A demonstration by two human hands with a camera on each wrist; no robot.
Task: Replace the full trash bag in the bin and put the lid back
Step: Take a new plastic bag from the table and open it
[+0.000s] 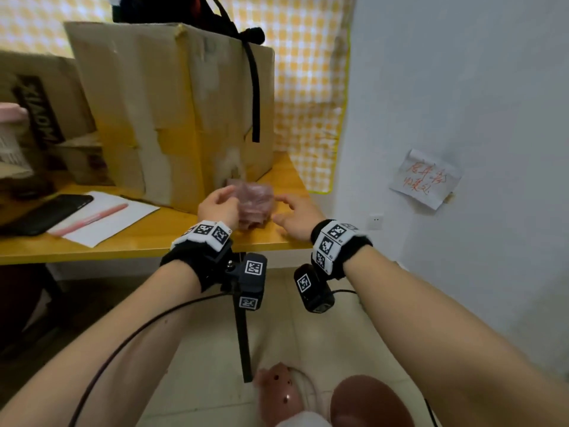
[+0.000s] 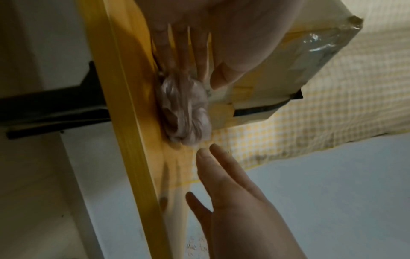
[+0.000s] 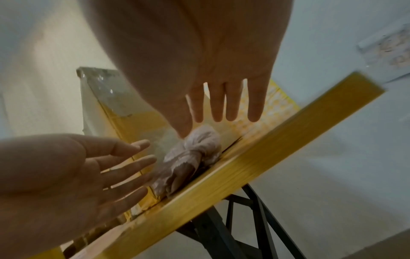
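Note:
A crumpled pinkish roll of trash bags [image 1: 257, 204] lies on the yellow table [image 1: 154, 241], right in front of the big cardboard box [image 1: 172, 112]. My left hand [image 1: 229, 195] is at the roll's left side with straight fingers [image 2: 180, 57] reaching its near end [image 2: 184, 113]. On the other side, my right hand [image 1: 283, 208] hovers with spread, straight fingers [image 3: 218, 105], the thumb close to the roll [image 3: 193, 157]. Neither hand grips it. No bin or lid can be made out for certain.
A black phone [image 1: 49, 214], a pink pen [image 1: 92, 218] and white paper [image 1: 107, 217] lie on the table's left. More boxes stand behind them. A black table leg [image 1: 243, 334] drops to the tiled floor, beside a pink perforated shoe [image 1: 277, 392] and a brown rounded shape [image 1: 369, 402].

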